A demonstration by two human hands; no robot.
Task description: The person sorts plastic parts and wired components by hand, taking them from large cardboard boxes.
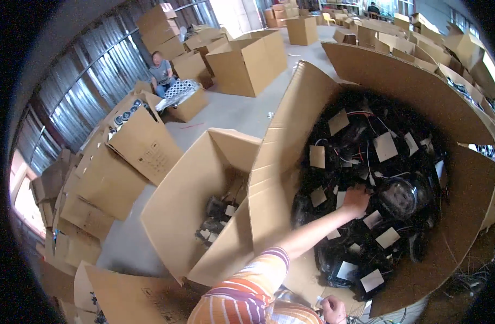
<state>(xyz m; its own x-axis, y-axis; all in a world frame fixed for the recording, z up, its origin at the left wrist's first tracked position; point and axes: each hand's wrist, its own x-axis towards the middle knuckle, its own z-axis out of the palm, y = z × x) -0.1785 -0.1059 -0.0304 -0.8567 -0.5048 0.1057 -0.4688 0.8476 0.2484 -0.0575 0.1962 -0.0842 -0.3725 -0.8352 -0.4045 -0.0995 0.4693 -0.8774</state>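
A large open cardboard box (271, 140) stands before me, filled with black plastic-looking parts (401, 197) in clear wrap, with thin wires and pale cardboard pieces (385, 147) among them. My left hand (356, 201) reaches down into it from a striped short sleeve. Its back faces up beside a rounded black part, and its fingertips are hidden, so its grip cannot be told. Low at the picture's edge, outside the box, my right hand (334, 310) has its fingers curled in. Something small and pale shows at the fingers, too small to name.
A smaller open box (172, 216) with a few black parts stands left of the large one. More cardboard boxes (247, 67) line both sides. Farther off, a seated person (161, 73) is beside a box with patterned sheeting. Loose wires (474, 275) lie at the lower right.
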